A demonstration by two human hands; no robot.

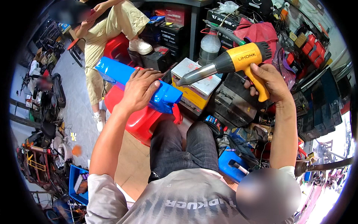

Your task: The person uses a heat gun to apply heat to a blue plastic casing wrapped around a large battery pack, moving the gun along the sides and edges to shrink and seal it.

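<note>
My right hand [272,82] is wrapped round the handle of a yellow heat gun [244,58], its dark metal nozzle pointing left toward a long pack in shiny blue film [118,72]. The nozzle tip is apart from the pack. My left hand [141,87] lies across the top of the pack, fingers stretched over it and thumb toward the near side. At the right end the film [170,98] is loose and crumpled. Beneath the pack stands a red plastic stool [140,125], just in front of my knees.
A silver-and-yellow box [192,97] stands right of the pack, beside black cases [233,99]. Behind it is a clear bottle [210,48]. Another person's leg [93,56] is at the far left. A blue tray [233,162] lies by my right knee.
</note>
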